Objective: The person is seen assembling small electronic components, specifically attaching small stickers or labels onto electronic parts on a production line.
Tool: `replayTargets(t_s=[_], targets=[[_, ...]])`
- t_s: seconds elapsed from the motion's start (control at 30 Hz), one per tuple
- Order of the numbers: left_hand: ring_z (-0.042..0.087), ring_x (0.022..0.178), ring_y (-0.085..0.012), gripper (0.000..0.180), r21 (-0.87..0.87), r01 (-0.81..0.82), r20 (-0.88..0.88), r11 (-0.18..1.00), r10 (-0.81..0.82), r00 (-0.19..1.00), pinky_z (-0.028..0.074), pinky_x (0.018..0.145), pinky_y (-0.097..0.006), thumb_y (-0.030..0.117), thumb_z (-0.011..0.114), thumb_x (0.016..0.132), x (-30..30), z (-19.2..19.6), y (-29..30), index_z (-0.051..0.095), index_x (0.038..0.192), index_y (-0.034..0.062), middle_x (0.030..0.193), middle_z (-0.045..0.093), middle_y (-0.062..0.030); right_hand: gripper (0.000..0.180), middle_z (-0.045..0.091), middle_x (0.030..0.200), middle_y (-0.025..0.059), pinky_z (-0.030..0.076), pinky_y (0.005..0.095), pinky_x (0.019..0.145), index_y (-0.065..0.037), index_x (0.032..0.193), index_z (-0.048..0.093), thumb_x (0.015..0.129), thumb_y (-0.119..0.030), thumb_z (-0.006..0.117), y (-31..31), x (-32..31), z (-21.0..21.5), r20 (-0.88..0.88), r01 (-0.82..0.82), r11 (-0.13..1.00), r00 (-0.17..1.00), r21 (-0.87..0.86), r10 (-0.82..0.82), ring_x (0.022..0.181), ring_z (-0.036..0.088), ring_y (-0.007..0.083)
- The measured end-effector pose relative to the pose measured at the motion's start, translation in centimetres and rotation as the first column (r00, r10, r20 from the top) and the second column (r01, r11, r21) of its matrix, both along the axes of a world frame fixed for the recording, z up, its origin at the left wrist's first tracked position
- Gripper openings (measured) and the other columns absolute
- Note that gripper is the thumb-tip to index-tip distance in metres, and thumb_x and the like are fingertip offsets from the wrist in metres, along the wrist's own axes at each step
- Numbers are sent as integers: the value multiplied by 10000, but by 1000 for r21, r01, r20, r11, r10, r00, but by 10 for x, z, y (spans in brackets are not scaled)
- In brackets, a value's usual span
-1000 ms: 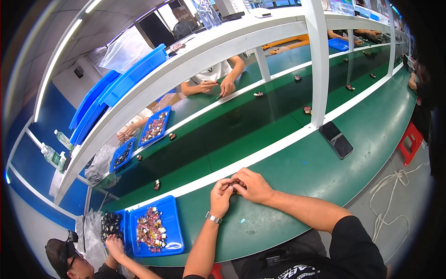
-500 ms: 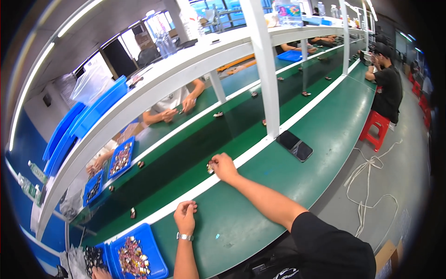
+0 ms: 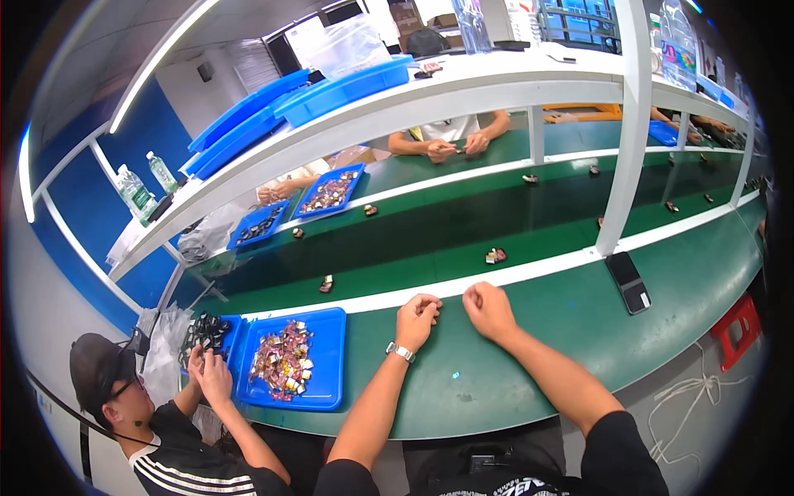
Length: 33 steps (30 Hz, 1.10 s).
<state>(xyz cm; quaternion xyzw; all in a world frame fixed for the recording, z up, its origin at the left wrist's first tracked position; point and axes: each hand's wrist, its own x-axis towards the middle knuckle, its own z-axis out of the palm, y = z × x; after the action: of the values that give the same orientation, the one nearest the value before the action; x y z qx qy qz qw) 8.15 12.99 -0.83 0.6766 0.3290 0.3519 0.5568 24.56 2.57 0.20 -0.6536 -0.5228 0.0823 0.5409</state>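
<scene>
My left hand (image 3: 418, 321), with a metal-banded watch (image 3: 400, 352) on its wrist, hovers over the green table edge by the white strip. Its fingers are curled together, and whatever they may hold is hidden. Close by on the right, my right hand (image 3: 490, 311) is closed with its fingers bent inward, and nothing shows in it. Just beyond it, on the dark green belt, lies a small component cluster (image 3: 495, 256) in pinkish brown, white and yellow. Left of my hands, a blue tray (image 3: 334, 364) holds a heap of similar small parts (image 3: 283, 360).
At left, a co-worker (image 3: 157, 413) handles pieces near a tray of black parts (image 3: 208, 331). A phone (image 3: 629, 283) lies right of my hands, beside a white post (image 3: 628, 165). Across the belt, another person's hands (image 3: 455, 149) work near blue trays (image 3: 354, 187).
My view has swung left, bringing the co-worker into sight. My right hand has let go of the component cluster on the belt and drawn back beside my left hand.
</scene>
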Motion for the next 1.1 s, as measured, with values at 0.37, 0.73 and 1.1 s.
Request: replayTargets(t_s=[0.37,0.73,1.1], targets=[[668,907,-383,260,794,-211,-330,571,694,640,524,840,-441,222,612,810,-41,43,138,735,970,59,977,696,-201,102,671,753,127,523,387,648,-72,873,681,794,-126,645,-21,36,-7,80,-18,998,997,-65,24,696,663,303],[677,888,-398,372,618,-229,-660,752,654,369,520,800,-455,266,809,743,-134,-1,232,683,815,-76,913,677,-280,118,652,737,119,499,450,676,-79,890,630,813,-157,586,-18,30,-11,59,-125,991,990,-45,127,737,639,329],[631,727,-118,97,434,-184,-169,882,280,945,523,546,-263,15,617,882,-54,5,155,526,902,44,768,587,-42,97,644,709,143,496,453,687,-46,860,635,804,-110,588,-21,26,4,-84,-93,991,993,-97,85,722,632,345]])
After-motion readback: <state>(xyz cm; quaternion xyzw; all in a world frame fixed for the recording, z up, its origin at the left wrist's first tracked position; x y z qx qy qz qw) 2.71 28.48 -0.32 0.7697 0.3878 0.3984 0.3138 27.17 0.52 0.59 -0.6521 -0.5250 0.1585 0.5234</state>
